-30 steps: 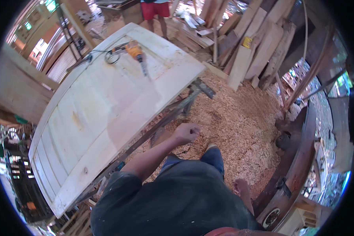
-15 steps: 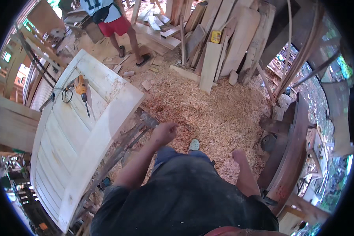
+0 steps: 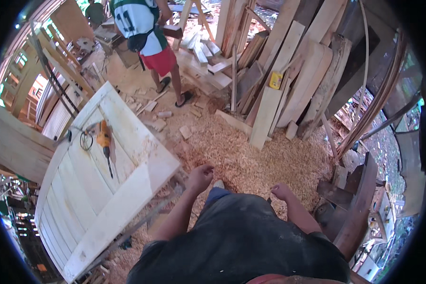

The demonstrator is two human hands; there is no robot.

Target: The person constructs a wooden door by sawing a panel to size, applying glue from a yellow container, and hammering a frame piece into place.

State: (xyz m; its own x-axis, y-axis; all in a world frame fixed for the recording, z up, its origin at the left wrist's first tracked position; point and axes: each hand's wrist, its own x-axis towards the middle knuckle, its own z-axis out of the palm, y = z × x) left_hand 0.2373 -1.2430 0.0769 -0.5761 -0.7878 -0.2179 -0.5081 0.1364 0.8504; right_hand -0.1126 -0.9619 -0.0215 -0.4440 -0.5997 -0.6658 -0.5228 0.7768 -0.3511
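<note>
My left hand (image 3: 201, 178) hangs in front of my body near the corner of a pale panelled wooden door (image 3: 99, 208), apart from it. Its fingers are loosely bent, with a small gap between them, and nothing shows in them. Over the wood shavings at the right, my right hand (image 3: 281, 191) is curled closed, with no object visible in it. A yellow and black power drill (image 3: 103, 137) with a long bit lies on the door's far part, its cord looped beside it.
Deep wood shavings (image 3: 241, 151) cover the floor ahead. Boards (image 3: 305, 87) lean at the back right, with a yellow container (image 3: 275, 80) among them. A co-worker in red shorts (image 3: 158, 60) stands beyond the door. A dark curved timber piece (image 3: 357, 208) stands at my right.
My view has shifted, and the boards and co-worker now appear lower and larger. My left hand looks less tightly curled; my right hand has swung slightly inward. The co-worker's arm and a wood block now show.
</note>
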